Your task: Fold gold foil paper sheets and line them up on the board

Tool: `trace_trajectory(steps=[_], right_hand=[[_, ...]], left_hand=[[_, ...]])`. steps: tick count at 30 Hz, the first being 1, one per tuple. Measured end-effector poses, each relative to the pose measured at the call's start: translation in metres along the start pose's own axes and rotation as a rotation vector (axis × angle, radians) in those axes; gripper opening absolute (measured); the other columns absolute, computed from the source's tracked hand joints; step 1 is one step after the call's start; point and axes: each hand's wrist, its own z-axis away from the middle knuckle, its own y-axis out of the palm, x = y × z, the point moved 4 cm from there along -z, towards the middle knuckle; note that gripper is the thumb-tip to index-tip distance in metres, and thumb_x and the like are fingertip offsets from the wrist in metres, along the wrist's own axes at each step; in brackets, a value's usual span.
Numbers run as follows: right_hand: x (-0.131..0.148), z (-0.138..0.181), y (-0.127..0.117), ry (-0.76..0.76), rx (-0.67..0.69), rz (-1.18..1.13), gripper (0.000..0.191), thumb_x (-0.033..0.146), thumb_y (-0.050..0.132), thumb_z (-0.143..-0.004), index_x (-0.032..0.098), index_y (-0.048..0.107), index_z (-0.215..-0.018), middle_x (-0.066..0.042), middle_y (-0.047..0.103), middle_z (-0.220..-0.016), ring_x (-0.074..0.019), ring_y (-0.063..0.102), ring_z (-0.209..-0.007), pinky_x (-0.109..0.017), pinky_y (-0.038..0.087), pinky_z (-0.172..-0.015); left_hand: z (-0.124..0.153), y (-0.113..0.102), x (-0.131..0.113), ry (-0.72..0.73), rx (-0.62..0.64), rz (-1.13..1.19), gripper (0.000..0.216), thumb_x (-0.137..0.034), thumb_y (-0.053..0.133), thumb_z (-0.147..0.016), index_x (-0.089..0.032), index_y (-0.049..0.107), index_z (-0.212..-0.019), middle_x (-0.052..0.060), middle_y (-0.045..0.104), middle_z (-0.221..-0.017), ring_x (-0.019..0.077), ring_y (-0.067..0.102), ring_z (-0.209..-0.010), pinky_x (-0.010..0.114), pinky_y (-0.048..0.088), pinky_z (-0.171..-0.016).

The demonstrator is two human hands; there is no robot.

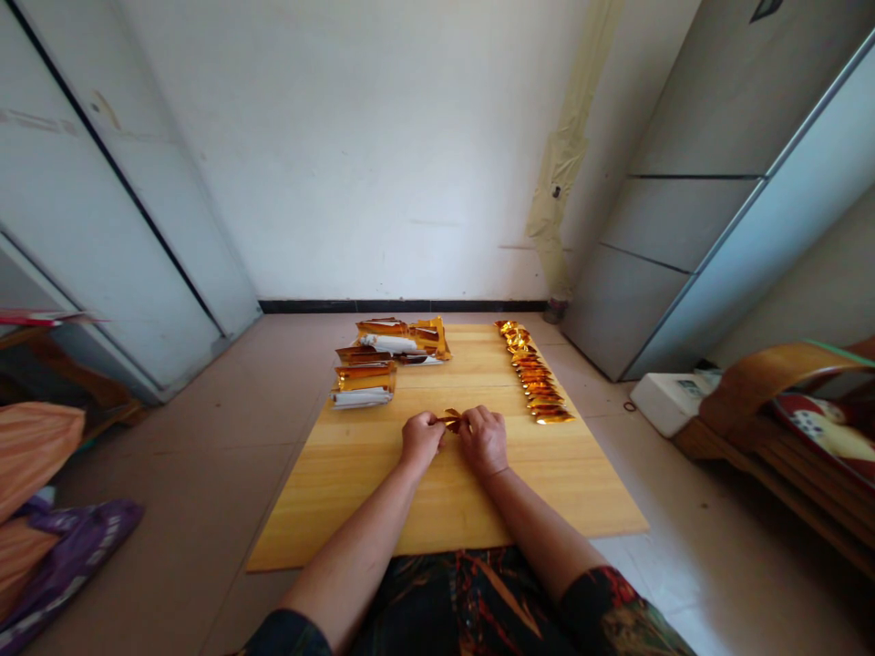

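Over the middle of the wooden board (451, 510), my left hand (422, 439) and my right hand (484, 439) pinch a small piece of gold foil (451, 420) between them. Both hands are closed, and most of the piece is hidden by the fingers. To the right lies a long row of shiny gold foil pieces (537, 378), overlapping one another. On the far left, flat gold-and-white packets (365, 383) sit in stacks, with a white rolled packet (389, 344) among more gold ones (430, 335).
A grey refrigerator (676, 210) stands at the back right. A white box (666, 401) and a wooden seat (772, 456) are on the right. Orange and purple bags (82, 547) lie at the left. A white wall (383, 155) rises behind the board.
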Motion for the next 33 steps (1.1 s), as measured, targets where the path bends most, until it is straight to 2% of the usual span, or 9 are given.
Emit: trace_trajectory(steps=[9,16,22,27,33], right_hand=[[-0.002,0.001,0.002,0.025,-0.011,-0.021,0.014,0.014,0.053,-0.084,0.019,0.058,-0.073,0.0,0.06,-0.071,-0.0128,0.052,-0.068,-0.027,0.027,-0.071],[0.001,0.001,-0.001,-0.002,-0.01,-0.027,0.008,0.019,0.055,-0.085,0.02,0.061,-0.08,0.0,0.061,-0.073,-0.0132,0.053,-0.071,-0.027,0.028,-0.071],[0.0,0.001,-0.003,-0.034,0.0,0.007,0.015,0.018,0.054,-0.086,0.02,0.061,-0.073,0.0,0.059,-0.069,-0.0126,0.052,-0.069,-0.028,0.026,-0.071],[-0.003,0.0,-0.002,-0.015,-0.015,0.041,0.016,0.016,0.053,-0.084,0.019,0.059,-0.07,0.0,0.058,-0.067,-0.0129,0.05,-0.067,-0.028,0.026,-0.07],[-0.002,0.004,-0.009,-0.026,-0.02,-0.022,0.012,0.012,0.051,-0.08,0.019,0.059,-0.083,-0.002,0.061,-0.077,-0.0147,0.053,-0.075,-0.029,0.027,-0.074]], left_hand=[[0.0,0.0,0.0,-0.01,0.004,0.025,0.012,-0.019,0.052,-0.066,-0.017,0.05,-0.054,-0.005,0.049,-0.037,0.0074,0.045,-0.032,0.016,0.029,-0.034],[-0.004,0.0,0.006,-0.014,0.009,0.057,0.01,-0.024,0.054,-0.067,-0.016,0.056,-0.062,-0.004,0.052,-0.041,0.0076,0.048,-0.034,0.015,0.032,-0.034],[-0.003,0.001,0.005,-0.011,0.027,0.035,0.012,-0.026,0.056,-0.068,-0.015,0.06,-0.067,-0.004,0.053,-0.042,0.0076,0.048,-0.035,0.015,0.031,-0.035],[-0.004,0.002,0.003,0.018,0.028,-0.031,0.006,-0.021,0.054,-0.066,-0.016,0.058,-0.066,-0.005,0.051,-0.042,0.0078,0.049,-0.036,0.015,0.029,-0.035],[-0.005,0.0,0.003,-0.044,0.012,0.097,0.004,-0.02,0.053,-0.063,-0.016,0.055,-0.064,-0.004,0.054,-0.046,0.008,0.05,-0.038,0.015,0.03,-0.034]])
